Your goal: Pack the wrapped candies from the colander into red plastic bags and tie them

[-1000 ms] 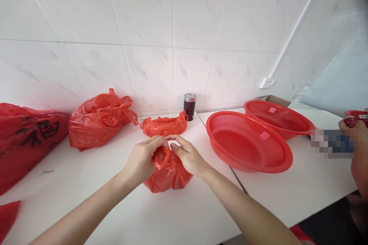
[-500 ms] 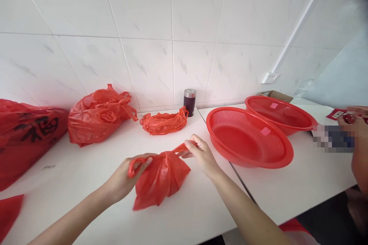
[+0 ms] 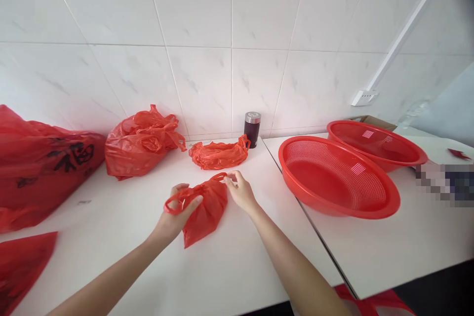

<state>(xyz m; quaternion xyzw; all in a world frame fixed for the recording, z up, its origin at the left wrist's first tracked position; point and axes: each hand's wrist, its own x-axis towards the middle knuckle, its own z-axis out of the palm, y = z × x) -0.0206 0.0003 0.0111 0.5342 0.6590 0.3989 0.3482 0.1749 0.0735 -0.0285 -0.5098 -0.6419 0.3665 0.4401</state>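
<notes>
A small red plastic bag point(image 3: 208, 207) hangs between my hands over the white table, its mouth gathered and its lower corner pointing down. My left hand point(image 3: 177, 215) is closed round the left side of the bag's top, where one handle loops over it. With bent fingers, my right hand point(image 3: 239, 188) pinches the other handle at the upper right. What the bag contains is hidden. Just behind it lies a flat, crumpled heap of red plastic bags point(image 3: 219, 155), beside a dark tumbler point(image 3: 252, 131) with a silver lid.
Two red perforated basins point(image 3: 326, 177) stand on the right, beyond the table seam. A bulging red bag point(image 3: 137, 145) sits against the tiled wall. Larger red bags with black lettering point(image 3: 55, 168) fill the left side. A wall socket point(image 3: 365, 98) is at the right.
The handles were pulled out to both sides; now my hands are closer together and the bag's top is looser. The view has swung left, and a co-worker's hands at the right have gone from sight.
</notes>
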